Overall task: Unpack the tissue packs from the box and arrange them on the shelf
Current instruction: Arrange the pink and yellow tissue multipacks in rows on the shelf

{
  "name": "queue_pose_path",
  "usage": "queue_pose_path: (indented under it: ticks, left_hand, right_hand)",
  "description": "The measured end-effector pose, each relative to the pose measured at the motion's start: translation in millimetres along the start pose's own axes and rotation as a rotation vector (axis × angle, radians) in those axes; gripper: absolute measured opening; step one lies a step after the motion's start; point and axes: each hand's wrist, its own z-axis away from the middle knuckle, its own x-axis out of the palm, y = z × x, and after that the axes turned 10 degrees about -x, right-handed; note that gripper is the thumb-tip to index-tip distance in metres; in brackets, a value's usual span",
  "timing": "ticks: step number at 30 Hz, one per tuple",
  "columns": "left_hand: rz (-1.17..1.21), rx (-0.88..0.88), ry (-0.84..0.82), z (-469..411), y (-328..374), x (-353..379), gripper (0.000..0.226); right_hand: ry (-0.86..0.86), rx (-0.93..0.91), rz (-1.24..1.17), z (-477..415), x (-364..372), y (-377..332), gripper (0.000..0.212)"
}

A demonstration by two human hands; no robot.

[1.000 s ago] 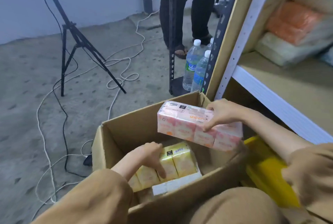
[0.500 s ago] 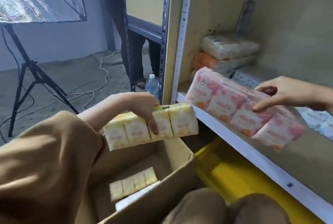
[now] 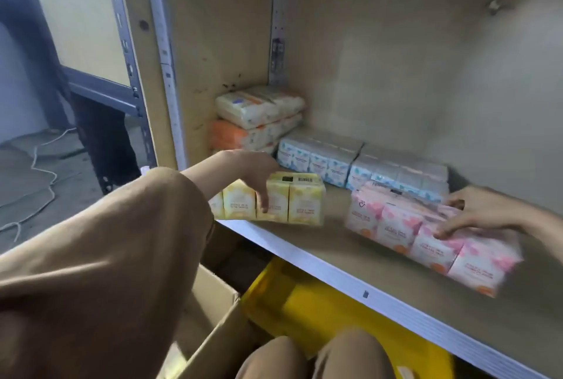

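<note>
My left hand [image 3: 259, 174] grips a yellow tissue pack [image 3: 292, 200] from above and holds it at the shelf's [image 3: 350, 284] front left edge. My right hand [image 3: 475, 211] rests its fingers on top of a pink tissue pack [image 3: 396, 226] that lies on the shelf board to the right. Behind them stand two blue tissue packs [image 3: 320, 156] in a row. In the back left corner, a white pack [image 3: 259, 105] is stacked on an orange one [image 3: 237, 134]. Only a corner of the cardboard box [image 3: 210, 327] shows at the bottom, under my sleeve.
A yellow bin [image 3: 320, 311] sits under the shelf beside the box. The shelf's side panel and perforated post [image 3: 161, 52] rise at the left. White cables [image 3: 39, 171] run over the concrete floor at far left, and a person's dark legs [image 3: 100, 134] stand behind the rack.
Both hands moved forward onto the shelf. The pink pack went from held in the air to lying on the board; the yellow pack rose from over the box to the shelf edge.
</note>
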Motion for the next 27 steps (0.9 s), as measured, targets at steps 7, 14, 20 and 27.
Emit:
queue_pose_path:
  ticks: [7, 14, 20, 27]
  left_hand:
    - [-0.025, 0.068, -0.017, -40, 38, 22, 0.085]
    - [-0.067, 0.082, 0.002, -67, 42, 39, 0.100]
    - [-0.089, 0.156, -0.010, -61, 43, 37, 0.109]
    - [-0.234, 0.569, 0.233, -42, 88, 21, 0.063]
  right_hand:
    - [-0.081, 0.189, -0.069, 4, 26, 44, 0.095]
    - [-0.078, 0.202, -0.095, 11, 38, 44, 0.102]
    - [0.024, 0.080, -0.025, 7, 28, 17, 0.084]
    - [0.078, -0.228, 0.151, -22, 39, -40, 0.033]
